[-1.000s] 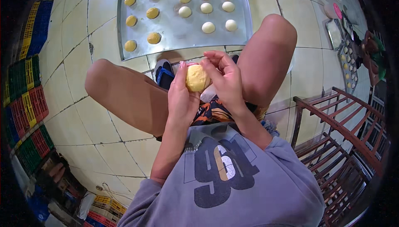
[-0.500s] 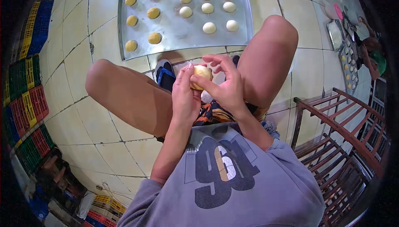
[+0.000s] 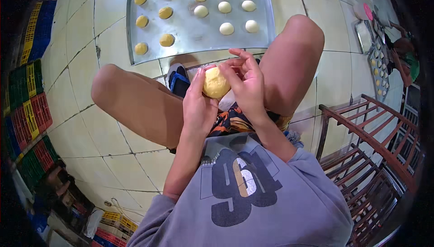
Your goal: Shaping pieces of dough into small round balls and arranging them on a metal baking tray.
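Observation:
A round yellow dough ball [image 3: 214, 83] sits between my two hands, above my lap. My left hand [image 3: 198, 104] cups it from the left and below. My right hand [image 3: 246, 84] curls over its right side, fingers bent around the top. On the tiled floor in front of my knees lies a large metal baking tray [image 3: 194, 30]. Several yellow dough pieces [image 3: 167, 40] fill its left half, and several paler ones [image 3: 226, 28] its right half.
My bare knees frame the hands, with a blue sandal [image 3: 178, 79] between them. Stacked coloured crates [image 3: 27, 111] line the left wall. A red metal rack [image 3: 370, 156] stands at the right. At the far right another person [image 3: 407, 57] sits by a second tray [image 3: 377, 61].
The dough ball has stayed between my hands while my right fingers shifted around it, turning it. Nothing on the tray has moved.

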### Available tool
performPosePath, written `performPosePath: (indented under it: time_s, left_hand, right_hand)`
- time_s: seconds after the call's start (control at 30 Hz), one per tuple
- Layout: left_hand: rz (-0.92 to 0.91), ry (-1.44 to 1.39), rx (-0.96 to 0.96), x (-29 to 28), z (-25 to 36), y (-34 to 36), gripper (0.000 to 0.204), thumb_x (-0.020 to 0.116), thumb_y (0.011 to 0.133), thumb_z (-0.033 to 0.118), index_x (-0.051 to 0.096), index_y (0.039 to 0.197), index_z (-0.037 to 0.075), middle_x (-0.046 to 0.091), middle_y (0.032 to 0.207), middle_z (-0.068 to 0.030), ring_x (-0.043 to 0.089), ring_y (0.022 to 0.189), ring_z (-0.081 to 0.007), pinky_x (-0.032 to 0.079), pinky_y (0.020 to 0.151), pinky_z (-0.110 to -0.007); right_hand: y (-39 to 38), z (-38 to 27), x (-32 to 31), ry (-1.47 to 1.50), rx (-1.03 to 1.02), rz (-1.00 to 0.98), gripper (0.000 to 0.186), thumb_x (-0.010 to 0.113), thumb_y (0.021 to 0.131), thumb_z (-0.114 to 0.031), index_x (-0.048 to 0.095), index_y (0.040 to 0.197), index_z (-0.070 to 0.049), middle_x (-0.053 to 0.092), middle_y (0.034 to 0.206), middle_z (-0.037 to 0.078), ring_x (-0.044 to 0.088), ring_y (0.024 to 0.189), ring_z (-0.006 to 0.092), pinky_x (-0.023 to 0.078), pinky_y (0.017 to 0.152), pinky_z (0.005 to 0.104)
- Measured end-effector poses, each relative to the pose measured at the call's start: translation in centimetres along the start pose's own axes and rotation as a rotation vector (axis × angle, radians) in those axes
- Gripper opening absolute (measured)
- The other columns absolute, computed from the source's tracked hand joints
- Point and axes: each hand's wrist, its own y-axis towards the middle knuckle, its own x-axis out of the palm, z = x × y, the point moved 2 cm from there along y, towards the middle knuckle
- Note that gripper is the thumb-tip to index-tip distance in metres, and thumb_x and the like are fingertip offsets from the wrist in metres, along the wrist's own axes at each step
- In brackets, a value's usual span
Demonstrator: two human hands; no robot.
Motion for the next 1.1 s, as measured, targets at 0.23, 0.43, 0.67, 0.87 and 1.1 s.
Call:
performPosePath:
  time_s: [0.23, 0.43, 0.67, 0.87, 1.1]
  left_hand:
    - [-0.012, -0.138, -0.02, 0.4, 0.2, -0.6, 0.037, 0.045, 0.103, 0.029, 0.053, 0.122, -0.002, 0.06, 0.118, -0.0137, 0.061, 0.106, -0.0211, 0.052, 0.093, -0.033]
    - [0.01, -0.269, -0.031, 1.4, 0.0, -1.1, 0.04, 0.043, 0.104, 0.03, 0.051, 0.123, -0.005, 0.059, 0.119, -0.0146, 0.062, 0.106, -0.0225, 0.052, 0.094, -0.034]
    - [0.01, -0.303, 0.019, 1.8, -0.5, -1.2, 0.039, 0.042, 0.104, 0.03, 0.051, 0.123, -0.004, 0.059, 0.118, -0.0158, 0.062, 0.103, -0.022, 0.052, 0.094, -0.034]
    - [-0.055, 0.048, 0.064, 1.1, 0.8, -0.5, 0.039, 0.04, 0.104, 0.033, 0.054, 0.119, 0.0, 0.061, 0.113, -0.0139, 0.062, 0.101, -0.0203, 0.052, 0.09, -0.032]
    - [-0.11, 0.19, -0.041, 0.7, 2.4, 0.1, 0.054, 0.032, 0.104, 0.043, 0.059, 0.112, -0.002, 0.064, 0.103, -0.0123, 0.063, 0.094, -0.0203, 0.053, 0.082, -0.029]
  right_hand:
    - [-0.4, 0.0, 0.2, 0.058, -0.05, 0.023, 0.038, 0.06, 0.091, -0.004, 0.049, 0.127, -0.003, 0.063, 0.097, 0.005, 0.057, 0.086, 0.0108, 0.045, 0.079, 0.0226]
    - [-0.1, 0.1, -0.1, 0.287, 0.008, 0.097, 0.04, 0.059, 0.092, -0.004, 0.046, 0.129, -0.002, 0.062, 0.102, 0.007, 0.057, 0.089, 0.0123, 0.045, 0.083, 0.0226]
    - [0.0, 0.5, -0.3, 0.189, -0.105, 0.036, 0.038, 0.058, 0.094, -0.006, 0.046, 0.129, -0.003, 0.061, 0.105, 0.008, 0.056, 0.089, 0.0127, 0.045, 0.08, 0.0213]
    - [0.8, 0.1, -0.6, 0.239, -0.046, -0.009, 0.033, 0.06, 0.092, -0.006, 0.051, 0.124, -0.003, 0.06, 0.101, 0.006, 0.054, 0.079, 0.0097, 0.044, 0.071, 0.0196]
    - [2.0, 0.4, -1.1, 0.06, -0.021, -0.189, 0.026, 0.065, 0.09, -0.008, 0.06, 0.114, -0.003, 0.059, 0.088, 0.002, 0.049, 0.069, 0.0068, 0.042, 0.062, 0.0184]
